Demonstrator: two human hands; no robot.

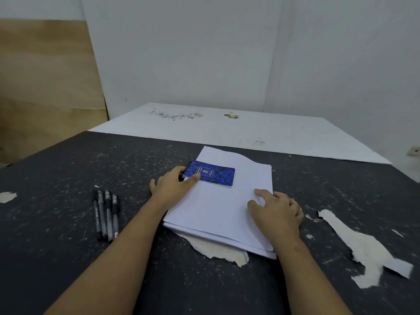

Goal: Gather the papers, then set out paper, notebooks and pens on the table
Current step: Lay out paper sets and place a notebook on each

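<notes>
Under the L hand [172,186]'s thumb lay the blue notebook [212,175], on top of the paper stack [218,210]. The thumb pressed on the cover & the other fingers curled round the spiral end, so it was a pinch. The R hand [278,211] sat on the stack's right edge. Its thumb & first finger lay on the top sheet and the rest bent over the edge; I couldn't tell if they hooked under. Four pens [106,214] lay well left of the L fingers on the table [68,167]. What could go wrong, I think: if the notebook got dragged, not lifted, loose top sheets could slide w/ it & mess up the pile.
</notes>
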